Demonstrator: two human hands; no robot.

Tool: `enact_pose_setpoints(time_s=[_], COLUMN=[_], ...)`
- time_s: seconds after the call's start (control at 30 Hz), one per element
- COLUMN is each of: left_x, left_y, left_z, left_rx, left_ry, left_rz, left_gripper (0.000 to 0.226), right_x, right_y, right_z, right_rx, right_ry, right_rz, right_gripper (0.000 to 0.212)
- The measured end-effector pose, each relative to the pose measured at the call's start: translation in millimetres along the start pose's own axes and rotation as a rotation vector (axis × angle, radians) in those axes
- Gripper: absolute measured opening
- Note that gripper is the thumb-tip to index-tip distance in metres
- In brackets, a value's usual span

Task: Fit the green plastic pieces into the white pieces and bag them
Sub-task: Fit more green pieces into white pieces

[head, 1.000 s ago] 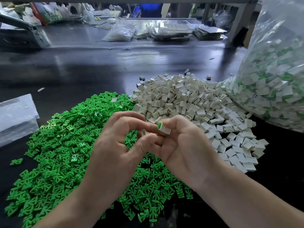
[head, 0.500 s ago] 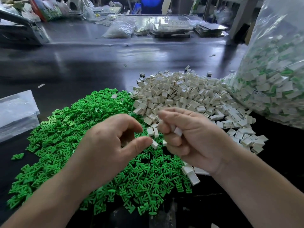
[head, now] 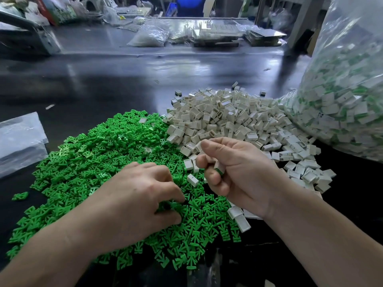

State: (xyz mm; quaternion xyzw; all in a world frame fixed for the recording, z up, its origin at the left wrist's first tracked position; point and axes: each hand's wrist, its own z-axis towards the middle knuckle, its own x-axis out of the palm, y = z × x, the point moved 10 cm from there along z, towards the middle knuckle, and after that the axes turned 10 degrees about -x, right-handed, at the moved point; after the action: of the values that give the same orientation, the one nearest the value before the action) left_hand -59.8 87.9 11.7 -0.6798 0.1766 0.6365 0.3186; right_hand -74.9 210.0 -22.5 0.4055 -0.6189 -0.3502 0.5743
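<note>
**Left hand in the green, right hand on a fitted piece**

Closest to us, the left hand (head: 141, 195) is down on the near side of the heap of green pieces (head: 93, 162), fingers curled, forefinger and thumb pinching into the green pieces. Just to its right and a touch higher, the right hand (head: 238, 177) is balled up, gripping a fitted piece (head: 219, 170): white, with a green edge peeping out between the fingers. A few loose white shells lie on the green under that wrist.

Past the hands, the green heap spreads across the near left part of the desk (head: 103, 83). Touching it on the right is the mound of white pieces (head: 228, 119).

Over at the right edge, a big clear bag (head: 342, 96) bulges with white-and-green parts and presses against the white mound. At the left edge lie flat plastic bags (head: 18, 141). Along the far edge sit a smaller filled bag (head: 149, 36) and stacked trays (head: 215, 35), too blurred to read.
</note>
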Motion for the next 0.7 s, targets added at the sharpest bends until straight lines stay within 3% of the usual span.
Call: enact_pose_setpoints(time_s=[0.13, 0.23, 0.47, 0.6, 0.7], left_x=[-0.6, -4.3, -20.7, -17.4, -13.4], left_y=[-12.7, -12.5, 41.2, 41.4, 43.2], left_z=[-0.5, 0.9, -2.5, 0.6, 1.7], left_rx=[0.083, 0.064, -0.373, -0.355, -0.360], left_ry=[-0.043, -0.092, -0.366, -0.332, -0.328], left_rz=[0.043, -0.024, -0.740, -1.008, -1.122], left_gripper=[0.016, 0.008, 0.012, 0.033, 0.026], right_x=[-0.9, -0.1, 4.0, 12.8, 18.9], right_y=[-0.1, -0.8, -1.4, 0.1, -2.4], right_z=[2.7, 4.2, -0.3, -4.2, -6.1], right_rx=[-0.012, -0.016, -0.004, -0.012, -0.003], right_ry=[-0.006, -0.012, 0.048, 0.137, 0.172], right_rz=[-0.002, 0.029, -0.019, -0.088, -0.065], right_gripper=[0.011, 0.009, 0.022, 0.012, 0.021])
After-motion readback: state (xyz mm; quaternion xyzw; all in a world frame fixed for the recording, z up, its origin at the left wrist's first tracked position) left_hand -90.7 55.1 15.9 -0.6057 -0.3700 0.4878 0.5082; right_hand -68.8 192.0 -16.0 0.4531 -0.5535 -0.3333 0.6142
